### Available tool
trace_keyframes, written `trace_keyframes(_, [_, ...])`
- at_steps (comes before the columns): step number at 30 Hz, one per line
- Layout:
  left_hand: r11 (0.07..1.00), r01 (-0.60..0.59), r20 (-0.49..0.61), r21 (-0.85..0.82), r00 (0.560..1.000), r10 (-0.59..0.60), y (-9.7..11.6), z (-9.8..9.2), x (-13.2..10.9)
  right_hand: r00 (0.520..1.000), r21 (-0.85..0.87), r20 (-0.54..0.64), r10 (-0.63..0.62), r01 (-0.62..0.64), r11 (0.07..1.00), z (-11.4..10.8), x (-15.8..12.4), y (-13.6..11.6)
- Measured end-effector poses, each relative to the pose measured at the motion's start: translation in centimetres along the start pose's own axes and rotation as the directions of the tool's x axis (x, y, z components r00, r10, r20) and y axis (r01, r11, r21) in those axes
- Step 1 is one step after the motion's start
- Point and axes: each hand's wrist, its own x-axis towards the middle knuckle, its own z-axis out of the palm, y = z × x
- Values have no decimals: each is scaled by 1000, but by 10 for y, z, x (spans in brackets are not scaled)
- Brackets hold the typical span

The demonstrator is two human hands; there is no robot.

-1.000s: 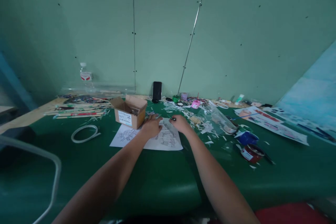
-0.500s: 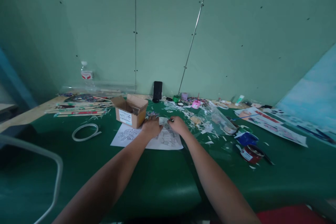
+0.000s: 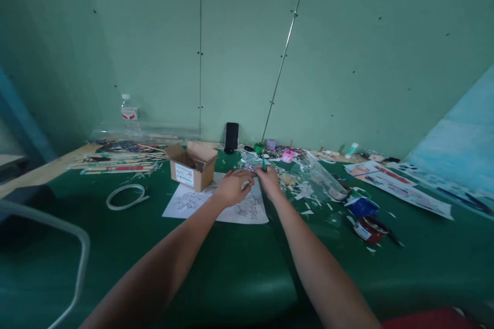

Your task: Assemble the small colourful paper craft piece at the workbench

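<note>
A white sheet with black line drawings (image 3: 187,199) lies on the green table cover. Over its upper part is my left hand (image 3: 233,188), fingers bent forward with the thumb apart, so it looks open. Its fingertips come close to my right hand (image 3: 269,181); whether they touch anything there I cannot tell. My right hand is closed on a green pen (image 3: 264,163) at the sheet's upper right corner, the green end pointing up. The pen's lower part is hidden by the fingers. An open cardboard box (image 3: 193,170) stands on the sheet's upper left corner.
A coiled clear tube (image 3: 127,207) and a pile of sticks (image 3: 119,162) are on the left. A phone (image 3: 231,136) leans on the wall. Paper scraps (image 3: 304,191), a plastic bag (image 3: 328,181), a blue pot (image 3: 363,207), a red jar (image 3: 370,230) and painted sheets (image 3: 424,199) lie rightward.
My left hand has lifted from lying flat on the sheet and shifted right toward my right hand. My right hand has turned, and the green pen now stands upright in it.
</note>
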Motion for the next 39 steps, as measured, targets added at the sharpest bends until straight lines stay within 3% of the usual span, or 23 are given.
trace_keyframes(1, [999, 35, -106, -33, 994, -38, 0, -1, 0, 995, -6, -36, -95, 94, 996, -1, 1, -1])
trace_keyframes(3, [989, 121, -309, -81, 941, -140, -3, -3, 1, 969, -26, -67, -240, 238, 971, -3, 1, -5])
trace_keyframes(6, [981, 180, -452, -76, 871, -195, -10, -5, 1, 923, -32, -26, -385, 384, 923, -5, -2, -10])
trace_keyframes(11, [988, 134, -505, -71, 850, -152, -18, -5, 0, 838, -34, 9, -545, 545, 838, -7, -9, -16])
trace_keyframes(18, [988, 113, -575, -109, 803, -155, -17, -8, 3, 809, -48, 7, -588, 587, 808, -7, -10, -17])
trace_keyframes(24, [958, 82, -431, -274, 880, -199, -11, -9, 3, 827, 29, 28, -562, 561, 827, -9, -11, -20])
trace_keyframes(26, [933, 90, -430, -348, 869, -244, -7, -10, 5, 850, 58, 26, -526, 524, 850, -9, -11, -21])
trace_keyframes(28, [913, 76, -501, -401, 816, -288, -2, -17, 9, 884, 71, 23, -468, 465, 882, -9, -10, -20])
trace_keyframes(30, [855, 43, -571, -518, 726, -382, 2, -32, 14, 911, 70, 5, -412, 410, 909, -8, -9, -18])
trace_keyframes(32, [742, -32, -566, -669, 669, -482, 7, -59, 18, 925, 53, -18, -381, 381, 923, -8, -7, -15])
trace_keyframes(35, [504, -177, -488, -845, 641, -592, 14, -119, 18, 926, -26, 10, -377, 377, 926, -7, -6, -11])
trace_keyframes(36, [431, -236, -471, -871, 654, -592, 16, -140, 15, 924, -56, 34, -380, 381, 923, -8, -6, -11])
trace_keyframes(37, [426, -283, -501, -860, 634, -589, 18, -161, 12, 922, -81, 57, -383, 387, 919, -8, -6, -11])
trace_keyframes(39, [531, -348, -627, -773, 549, -552, 22, -192, 6, 918, -115, 94, -385, 394, 912, -9, -8, -12])
